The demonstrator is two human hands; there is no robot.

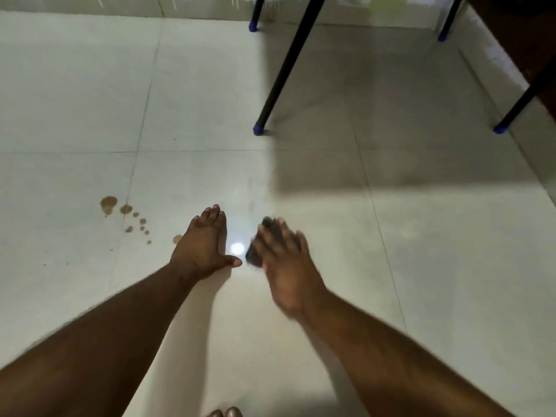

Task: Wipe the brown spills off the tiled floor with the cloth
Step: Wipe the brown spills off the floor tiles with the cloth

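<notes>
Right hand (285, 266) motion-blurred, mostly hiding dark cloth (255, 255); grip perhaps flat, unclear.
</notes>
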